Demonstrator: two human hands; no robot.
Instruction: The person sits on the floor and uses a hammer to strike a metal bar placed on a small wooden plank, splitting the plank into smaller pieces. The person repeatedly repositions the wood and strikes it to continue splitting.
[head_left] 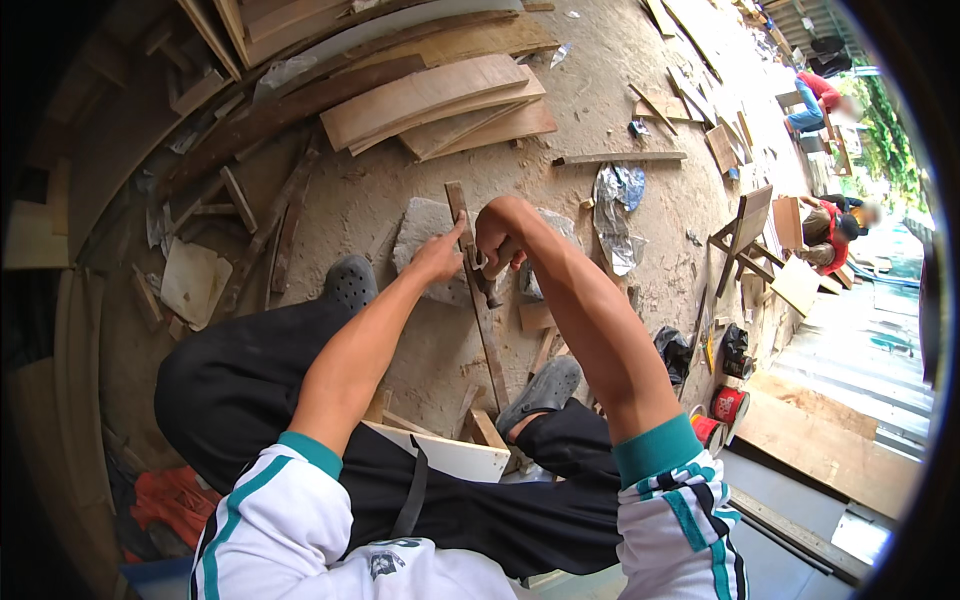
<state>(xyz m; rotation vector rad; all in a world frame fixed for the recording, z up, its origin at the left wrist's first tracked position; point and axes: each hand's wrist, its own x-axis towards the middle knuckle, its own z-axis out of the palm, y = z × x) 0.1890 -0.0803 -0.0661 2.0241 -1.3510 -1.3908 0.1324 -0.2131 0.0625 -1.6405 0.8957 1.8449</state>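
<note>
A long, narrow wooden strip (490, 345) lies across a pale stone block (415, 225), its near end reaching down between my feet. My left hand (438, 256) grips the strip's left edge, fingers closed toward its far end. Wrapped around the handle of a hammer is my right hand (503, 228), with the wrist bent over. The dark metal head of the hammer (490, 292) rests against or just above the strip; exact contact is unclear. My forearm partly hides the block's right side.
Curved plywood boards (430, 100) are stacked ahead. A white-faced board (450, 452) lies between my legs. Crumpled silver sheeting (617, 220), red cans (730, 404) and a wooden chair (745, 235) stand to the right. Two other people (825, 235) sit farther off, at far right.
</note>
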